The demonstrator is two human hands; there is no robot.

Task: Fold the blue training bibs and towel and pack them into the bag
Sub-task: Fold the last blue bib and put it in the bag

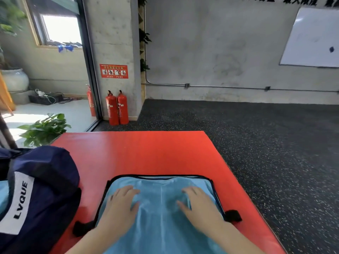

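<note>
A light blue training bib (161, 204) with black trim lies spread on the red mat (146, 153), its black side straps sticking out left and right. My left hand (121, 204) rests flat on the bib's left half. My right hand (198, 204) presses on the right half, fingers spread over the cloth. A navy bag (36, 195) with a white "LVQUE" label stands at the mat's left edge. A bit of light blue cloth (3, 197) shows at the far left behind the bag.
Dark speckled rubber floor (275, 153) lies to the right of and beyond the mat. Two red fire extinguishers (117, 109) stand by a concrete pillar. A potted plant (44, 129) sits at the mat's far left corner. A whiteboard (311, 37) hangs on the back wall.
</note>
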